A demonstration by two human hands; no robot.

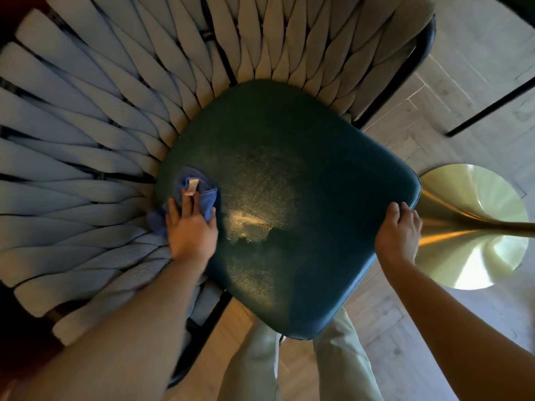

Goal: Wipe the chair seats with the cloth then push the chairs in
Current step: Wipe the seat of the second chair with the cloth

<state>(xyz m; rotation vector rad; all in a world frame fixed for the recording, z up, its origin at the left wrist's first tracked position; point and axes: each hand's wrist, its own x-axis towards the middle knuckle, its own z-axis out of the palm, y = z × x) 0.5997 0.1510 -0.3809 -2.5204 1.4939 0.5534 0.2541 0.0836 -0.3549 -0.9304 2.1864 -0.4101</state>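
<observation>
Wood-plank floor [451, 91] open to the right and upper right of the chair; a thin dark metal bar [492, 107] crossing it at upper right. Brass trumpet-shaped table base [474, 227] standing just beside the seat's right corner, leaving little room on that side. Woven back of pale padded straps [86, 125] wrapping the seat's left and far edges on a dark metal frame [419, 53], closing off that half entirely.

Dark teal seat cushion [289, 183] filling mid-frame, rounded-square, turned corner-on toward the wearer, pebbled surface, glare patch near centre. Near corner above pale trouser legs [254, 366].

Left hand [191, 227] pressed flat at the seat's left edge, fingers spread over a bunched blue cloth [199, 186]; cloth lying on the cushion where it meets the straps, a small white label showing between the fingers. Slight motion blur on this hand.

Right hand [398, 227] curled over the seat's right front edge, fingers wrapped around the rim.
</observation>
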